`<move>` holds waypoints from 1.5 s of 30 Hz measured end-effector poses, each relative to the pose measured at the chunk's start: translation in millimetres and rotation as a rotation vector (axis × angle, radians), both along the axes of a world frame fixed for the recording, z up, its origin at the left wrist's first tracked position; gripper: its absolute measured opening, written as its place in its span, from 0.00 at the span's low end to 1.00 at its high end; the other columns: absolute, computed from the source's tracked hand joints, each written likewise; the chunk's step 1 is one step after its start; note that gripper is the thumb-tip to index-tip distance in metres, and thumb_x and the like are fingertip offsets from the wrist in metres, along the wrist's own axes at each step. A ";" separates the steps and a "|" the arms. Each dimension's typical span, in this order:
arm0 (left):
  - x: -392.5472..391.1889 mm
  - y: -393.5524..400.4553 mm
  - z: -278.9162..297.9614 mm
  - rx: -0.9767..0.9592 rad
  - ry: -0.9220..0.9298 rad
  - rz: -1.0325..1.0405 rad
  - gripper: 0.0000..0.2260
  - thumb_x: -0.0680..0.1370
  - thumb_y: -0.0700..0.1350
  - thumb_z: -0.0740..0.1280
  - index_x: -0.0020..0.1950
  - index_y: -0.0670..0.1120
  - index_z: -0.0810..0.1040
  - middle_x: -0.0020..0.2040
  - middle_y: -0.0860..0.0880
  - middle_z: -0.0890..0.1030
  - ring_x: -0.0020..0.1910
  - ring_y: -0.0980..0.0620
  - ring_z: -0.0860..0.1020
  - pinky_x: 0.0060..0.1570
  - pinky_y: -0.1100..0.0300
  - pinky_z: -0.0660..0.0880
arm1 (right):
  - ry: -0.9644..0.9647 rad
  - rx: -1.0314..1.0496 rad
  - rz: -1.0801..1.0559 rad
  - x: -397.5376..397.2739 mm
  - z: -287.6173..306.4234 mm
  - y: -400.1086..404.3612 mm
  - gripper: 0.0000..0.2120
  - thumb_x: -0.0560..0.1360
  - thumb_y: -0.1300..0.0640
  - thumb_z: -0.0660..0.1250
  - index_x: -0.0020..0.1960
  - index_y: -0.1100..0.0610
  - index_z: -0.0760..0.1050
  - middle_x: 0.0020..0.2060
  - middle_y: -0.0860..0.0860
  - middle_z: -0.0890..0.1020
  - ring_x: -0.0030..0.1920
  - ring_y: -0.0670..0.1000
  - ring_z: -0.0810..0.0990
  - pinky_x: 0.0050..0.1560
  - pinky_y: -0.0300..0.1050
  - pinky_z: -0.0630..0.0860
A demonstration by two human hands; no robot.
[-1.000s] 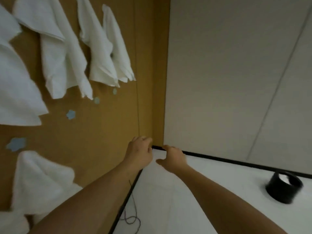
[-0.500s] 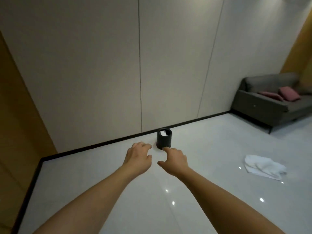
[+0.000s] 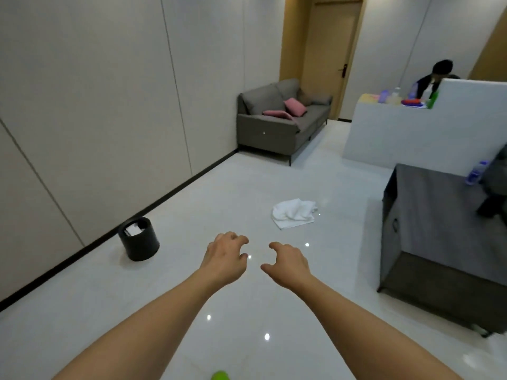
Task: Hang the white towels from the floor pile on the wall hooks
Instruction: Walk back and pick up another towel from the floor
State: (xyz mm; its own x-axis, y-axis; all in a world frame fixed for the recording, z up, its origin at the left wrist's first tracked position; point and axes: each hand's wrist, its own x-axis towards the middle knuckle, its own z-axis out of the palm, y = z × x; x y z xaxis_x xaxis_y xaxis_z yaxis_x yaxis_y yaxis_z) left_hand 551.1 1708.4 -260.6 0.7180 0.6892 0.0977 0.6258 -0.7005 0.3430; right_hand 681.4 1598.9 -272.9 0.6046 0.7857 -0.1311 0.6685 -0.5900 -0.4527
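Both arms extend forward over the glossy white floor point(image 3: 192, 270), and neither hand carries anything. The left hand point(image 3: 223, 259) shows a loose grip, fingers half curled around nothing; the right hand point(image 3: 288, 263) is the same, thumb apart from the bent fingers, with empty air between them. One crumpled white towel point(image 3: 294, 213) lies on the floor ahead and slightly to the right of the hands, well apart from them, near a grey cabinet point(image 3: 428, 229). No wall hooks appear in this view, so their position cannot be confirmed from here. A black bin point(image 3: 138, 239) stands by the left wall with something pale inside; a grey sofa point(image 3: 279, 122) with pink cushions sits at the far end, and a second person is partly visible behind a white counter point(image 3: 411, 133). Assessment: the step in hand is the approach to fetch the next towel. The next move calls for closing the distance, lowering toward the floor, and taking the cloth in a firm hold by an edge or corner that will suit hanging.
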 end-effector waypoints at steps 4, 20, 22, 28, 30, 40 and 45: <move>78.0 49.2 -9.5 -0.014 0.023 -0.116 0.19 0.79 0.50 0.63 0.69 0.53 0.71 0.67 0.49 0.73 0.66 0.47 0.69 0.64 0.51 0.70 | 0.036 -0.010 -0.121 67.1 -6.4 33.3 0.31 0.73 0.44 0.67 0.74 0.50 0.65 0.64 0.51 0.77 0.63 0.54 0.75 0.62 0.52 0.74; 322.3 250.8 -32.0 -0.082 0.105 -0.327 0.19 0.78 0.51 0.62 0.69 0.51 0.71 0.65 0.49 0.74 0.63 0.46 0.70 0.59 0.53 0.70 | 0.215 -0.058 -0.376 278.9 -35.2 194.0 0.29 0.74 0.47 0.68 0.72 0.53 0.69 0.61 0.51 0.79 0.60 0.51 0.78 0.55 0.42 0.74; 349.5 266.8 -42.9 -0.082 0.131 -0.342 0.19 0.78 0.50 0.62 0.70 0.51 0.71 0.65 0.49 0.73 0.63 0.46 0.70 0.59 0.52 0.70 | 0.244 -0.060 -0.396 305.7 -47.6 208.0 0.28 0.73 0.47 0.69 0.72 0.53 0.69 0.61 0.51 0.79 0.60 0.51 0.78 0.54 0.41 0.74; 458.0 321.2 -77.5 -0.078 0.167 -0.344 0.19 0.78 0.49 0.62 0.69 0.51 0.71 0.64 0.48 0.74 0.61 0.46 0.71 0.58 0.53 0.71 | 0.298 -0.049 -0.410 416.7 -90.5 261.7 0.28 0.73 0.47 0.69 0.71 0.53 0.70 0.60 0.51 0.80 0.59 0.50 0.79 0.51 0.40 0.72; 501.8 341.8 -90.8 -0.080 0.188 -0.336 0.19 0.78 0.49 0.62 0.69 0.50 0.71 0.64 0.47 0.74 0.61 0.45 0.71 0.58 0.53 0.71 | 0.314 -0.045 -0.407 464.5 -106.5 283.4 0.28 0.73 0.47 0.69 0.71 0.53 0.70 0.62 0.51 0.79 0.61 0.50 0.78 0.53 0.40 0.73; 674.2 425.7 -129.4 -0.200 0.340 -0.254 0.19 0.78 0.49 0.62 0.70 0.49 0.71 0.64 0.46 0.74 0.62 0.44 0.71 0.60 0.51 0.71 | 0.492 -0.145 -0.415 653.2 -166.5 353.3 0.25 0.73 0.48 0.69 0.67 0.56 0.74 0.62 0.51 0.79 0.62 0.52 0.77 0.56 0.40 0.71; 713.2 462.3 -159.2 -0.273 0.429 -0.217 0.20 0.78 0.49 0.62 0.70 0.48 0.71 0.65 0.45 0.74 0.63 0.44 0.71 0.60 0.51 0.71 | 0.579 -0.221 -0.423 698.8 -196.6 393.4 0.24 0.73 0.47 0.70 0.66 0.56 0.75 0.62 0.51 0.79 0.62 0.52 0.77 0.55 0.40 0.71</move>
